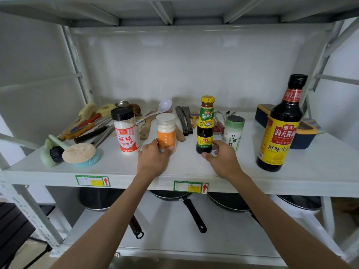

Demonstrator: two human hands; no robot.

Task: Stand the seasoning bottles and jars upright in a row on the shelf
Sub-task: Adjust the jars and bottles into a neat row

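Several seasoning containers stand upright on the grey shelf (194, 167). From left: a black-capped white jar with a red label (125, 131), an orange-labelled jar with a white lid (166, 131), a yellow-capped dark sauce bottle (206, 125), a green-topped white jar (233, 133) and a tall soy sauce bottle (279, 125). My left hand (154, 158) grips the base of the orange-labelled jar. My right hand (223, 158) has thumb and fingers around the foot of the yellow-capped bottle, partly covering the green-topped jar.
Brushes, a scrubber (79, 153) and spatulas (184, 121) lie along the back and left of the shelf. A blue and yellow box (303, 136) sits behind the soy sauce bottle. Pans (182, 199) hang out from the shelf below.
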